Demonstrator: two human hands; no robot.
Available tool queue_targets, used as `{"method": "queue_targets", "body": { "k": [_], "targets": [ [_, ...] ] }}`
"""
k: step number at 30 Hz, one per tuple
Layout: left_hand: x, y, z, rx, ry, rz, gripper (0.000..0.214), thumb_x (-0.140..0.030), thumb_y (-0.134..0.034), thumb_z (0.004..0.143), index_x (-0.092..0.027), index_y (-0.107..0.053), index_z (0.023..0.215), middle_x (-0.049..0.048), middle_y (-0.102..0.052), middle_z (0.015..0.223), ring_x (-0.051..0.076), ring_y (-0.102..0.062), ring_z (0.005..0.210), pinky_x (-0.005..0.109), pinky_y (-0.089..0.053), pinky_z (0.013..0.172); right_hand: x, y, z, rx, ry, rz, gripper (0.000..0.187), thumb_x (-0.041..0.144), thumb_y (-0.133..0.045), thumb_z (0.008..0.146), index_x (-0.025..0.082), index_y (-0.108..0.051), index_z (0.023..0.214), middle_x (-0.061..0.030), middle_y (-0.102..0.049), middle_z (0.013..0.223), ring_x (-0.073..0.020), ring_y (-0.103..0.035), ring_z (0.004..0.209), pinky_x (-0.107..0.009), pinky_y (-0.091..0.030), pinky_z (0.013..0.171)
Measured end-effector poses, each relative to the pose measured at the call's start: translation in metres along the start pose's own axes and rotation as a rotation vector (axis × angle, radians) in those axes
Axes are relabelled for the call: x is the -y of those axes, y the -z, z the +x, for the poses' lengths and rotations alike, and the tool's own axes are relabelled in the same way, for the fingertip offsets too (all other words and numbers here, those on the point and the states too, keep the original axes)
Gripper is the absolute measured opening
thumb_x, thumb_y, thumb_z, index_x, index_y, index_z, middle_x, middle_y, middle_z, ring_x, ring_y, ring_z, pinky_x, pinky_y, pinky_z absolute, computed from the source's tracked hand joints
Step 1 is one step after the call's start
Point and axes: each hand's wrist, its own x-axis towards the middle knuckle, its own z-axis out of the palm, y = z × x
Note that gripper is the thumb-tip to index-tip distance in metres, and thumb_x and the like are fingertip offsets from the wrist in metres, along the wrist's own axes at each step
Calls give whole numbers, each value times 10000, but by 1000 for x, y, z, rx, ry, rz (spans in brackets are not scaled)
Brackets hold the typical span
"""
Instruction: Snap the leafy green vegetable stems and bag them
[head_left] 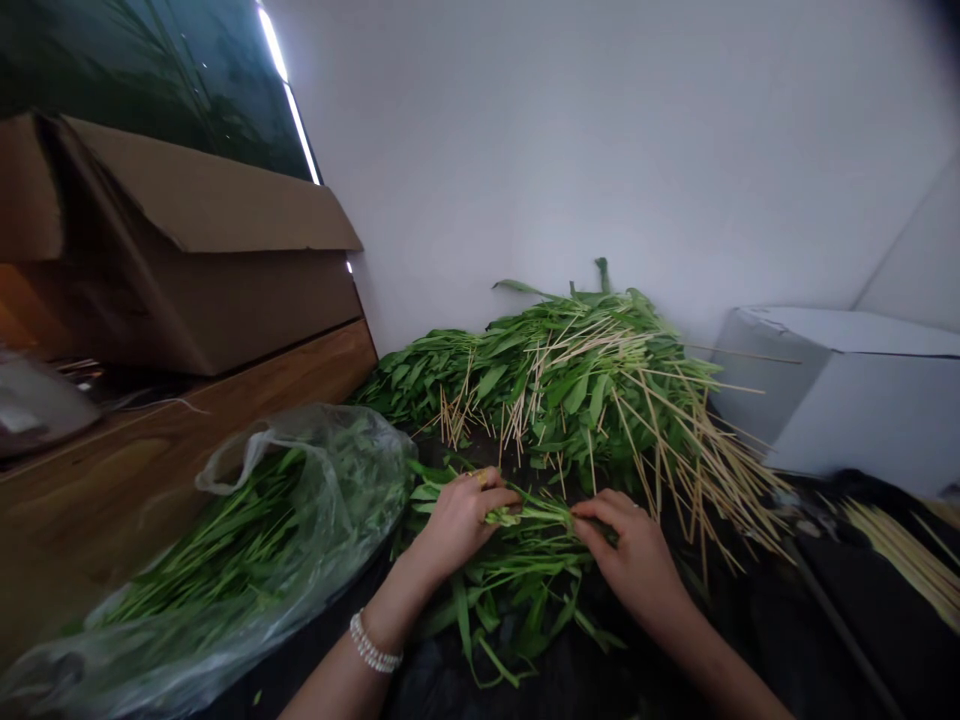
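In the head view my left hand point(463, 515) is closed round a few green leafy stems point(507, 517), their pale ends poking out by the thumb. My right hand point(626, 545) pinches the tips of green stems point(555, 512) between thumb and fingers. Beneath both hands lies a loose heap of leafy greens point(517, 590). Just beyond them rises a large pile of leafy bunches point(517, 365), with thin wooden sticks point(675, 460) jutting out of it toward the right and front.
At the left, a clear plastic bag point(375, 470) holds more greens. Behind it an open cardboard box point(247, 300) rests on a wooden surface point(112, 480). A white box point(862, 400) stands at the right, with a bundle of pale sticks point(904, 555) in front. A white wall point(600, 130) closes off the back.
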Motion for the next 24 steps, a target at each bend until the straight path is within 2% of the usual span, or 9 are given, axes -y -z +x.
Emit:
{"method": "queue_targets", "body": {
  "k": [6, 14, 19, 24],
  "targets": [
    [-4, 4, 0, 100, -23, 43, 176, -253, -540, 908, -235, -666, 1030, 34, -595, 963, 164, -586, 847, 258, -421, 717, 3, 1, 0, -16, 32, -66, 132, 237, -547, 852, 225, -669, 804, -17, -631, 803, -205, -578, 832, -339, -380, 741],
    [-6, 4, 0, 104, -45, 155, 187, -306, -594, 871, -200, -637, 1018, 42, -601, 948, 182, -582, 825, 282, -425, 712, 5, 0, -1, -9, 33, -87, 139, 231, -536, 854, 221, -666, 805, -23, -641, 814, -207, -578, 838, -346, -389, 755],
    [-8, 3, 1, 35, -54, 173, 133, -281, -618, 843, -188, -651, 933, 42, -620, 879, 195, -591, 804, 297, -428, 709, 4, -3, -1, -4, 37, -51, 138, 254, -539, 856, 222, -670, 831, -29, -649, 817, -210, -588, 843, -352, -412, 781],
    [-5, -2, 2, -101, 122, -44, 138, -152, -622, 787, -192, -679, 905, 23, -618, 860, 167, -600, 778, 266, -446, 705, 5, -6, -2, -9, 22, -15, 153, 292, -537, 857, 232, -661, 791, -32, -658, 812, -211, -601, 834, -343, -435, 764]
  ]
}}
